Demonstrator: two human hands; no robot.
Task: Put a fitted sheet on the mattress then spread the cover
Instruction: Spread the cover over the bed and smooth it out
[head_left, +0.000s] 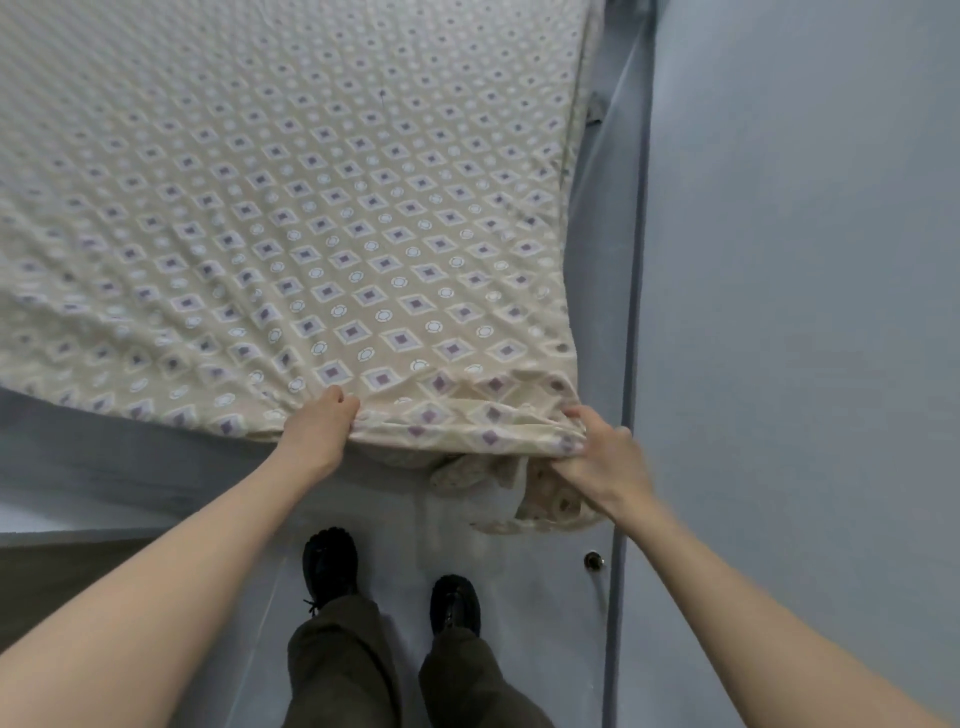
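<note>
**One sheet, two hands at the near edge**

I have one patterned sheet (337, 218) spread over the mattress (78, 457), whose bare grey-blue near edge shows below the cloth on the left. Both my hands are on the sheet's near hem. My left hand (322, 428) has its fingers curled under the hem, gripping it. My right hand (597, 452) clutches a bunched wad of the sheet at the bed's near right corner, close to the wall (805, 312). It is blurred, so I can't make out each finger. Loose fabric hangs below that hand. My two black shoes (330, 564) stand on the floor (545, 597).
</note>
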